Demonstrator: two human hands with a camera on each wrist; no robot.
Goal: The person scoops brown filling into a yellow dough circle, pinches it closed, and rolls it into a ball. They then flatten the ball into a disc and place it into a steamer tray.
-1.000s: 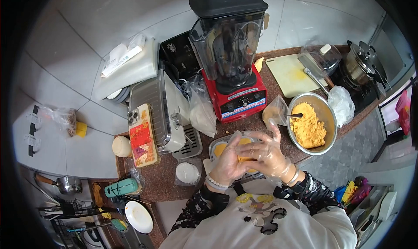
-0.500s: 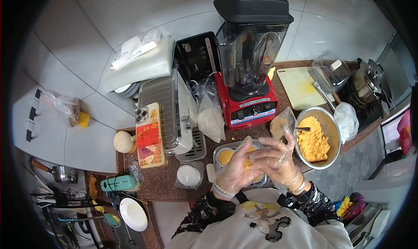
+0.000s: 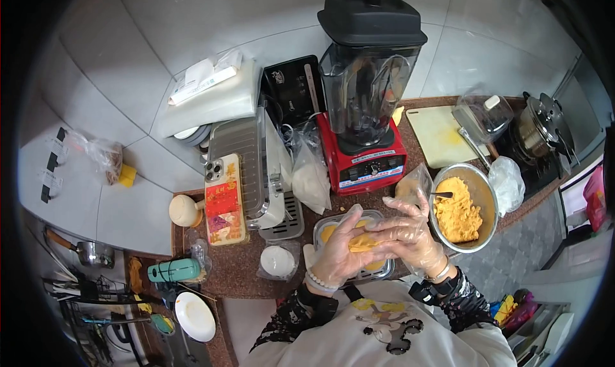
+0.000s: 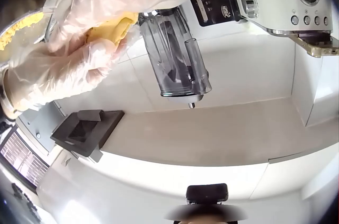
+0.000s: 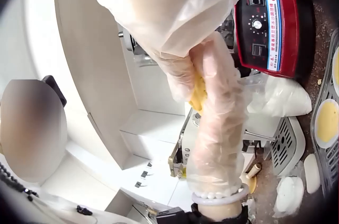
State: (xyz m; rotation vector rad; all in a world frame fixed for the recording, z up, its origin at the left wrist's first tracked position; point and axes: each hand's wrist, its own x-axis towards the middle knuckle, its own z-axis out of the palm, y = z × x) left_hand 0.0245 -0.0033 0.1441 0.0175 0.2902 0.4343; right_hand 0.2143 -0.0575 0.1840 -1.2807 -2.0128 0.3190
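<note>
Thin, clear plastic crinkles over your hands, lower centre: your left hand [image 3: 339,248] grips the dough [image 3: 363,242] from the left, your right hand [image 3: 410,239] pinches it from the right. Up top stands the blender [image 3: 365,165], transparent above, glossy red below. Centre right, your round steel bowl [image 3: 489,203] holds crumbly orange-yellow mash [image 3: 456,216], a dark handle [image 3: 442,194] poking out. Below your hands, a grey tray [image 5: 323,89] carries round, pale-rimmed cups [image 5: 327,122] filled with smooth yellow. And your dough: soft, yellow, folded-looking, squeezed between both hands.
</note>
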